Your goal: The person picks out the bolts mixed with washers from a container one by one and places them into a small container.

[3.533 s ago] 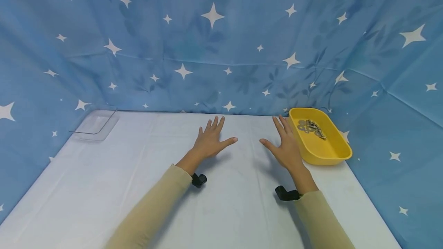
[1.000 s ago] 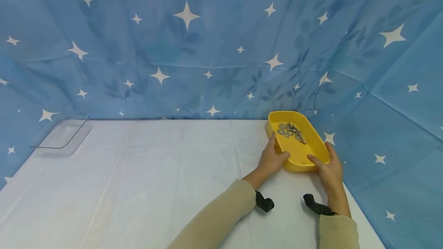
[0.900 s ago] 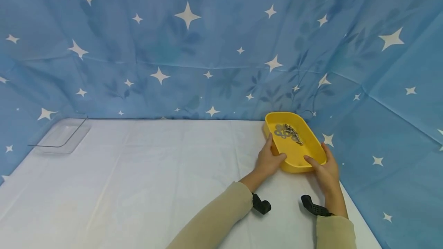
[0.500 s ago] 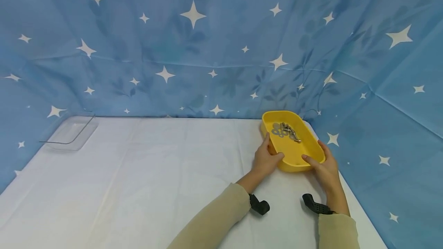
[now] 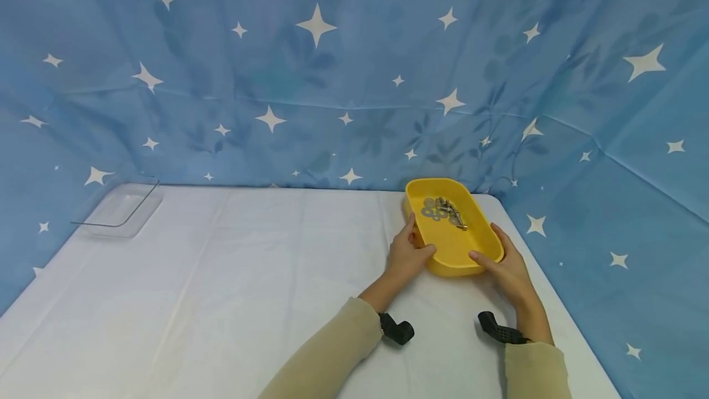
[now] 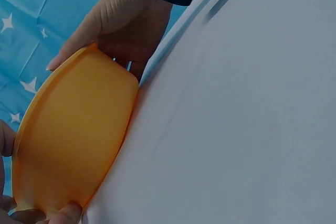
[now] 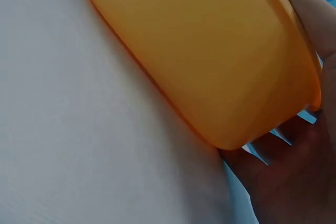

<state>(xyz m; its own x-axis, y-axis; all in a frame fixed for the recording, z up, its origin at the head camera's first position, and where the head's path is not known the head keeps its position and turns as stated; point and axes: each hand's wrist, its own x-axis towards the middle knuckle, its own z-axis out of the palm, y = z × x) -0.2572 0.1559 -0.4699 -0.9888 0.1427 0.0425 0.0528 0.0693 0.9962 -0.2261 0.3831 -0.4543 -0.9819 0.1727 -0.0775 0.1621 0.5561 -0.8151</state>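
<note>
A yellow plastic tray (image 5: 451, 253) with rounded corners is at the right of the table in the head view. Inside, toward its far end, lie several flat grey washers (image 5: 429, 212) and a small pile of silver screws (image 5: 450, 209). My left hand (image 5: 407, 255) grips the tray's left side, thumb at the rim. On the near right corner, my right hand (image 5: 511, 271) holds the tray with the thumb over the rim and the fingers around the outside. Both wrist views show the tray's outer wall (image 6: 79, 124) close over the white cloth.
A clear, shallow rectangular container (image 5: 124, 211) stands at the far left of the white-covered table (image 5: 249, 300). A blue curtain (image 5: 354, 72) with white stars hangs along the back and both sides. Each wrist carries a black camera mount (image 5: 397, 329).
Earlier my hands were spread apart over the table, holding nothing. They have since taken hold of the yellow tray, and it has shifted left, away from the right-hand curtain.
</note>
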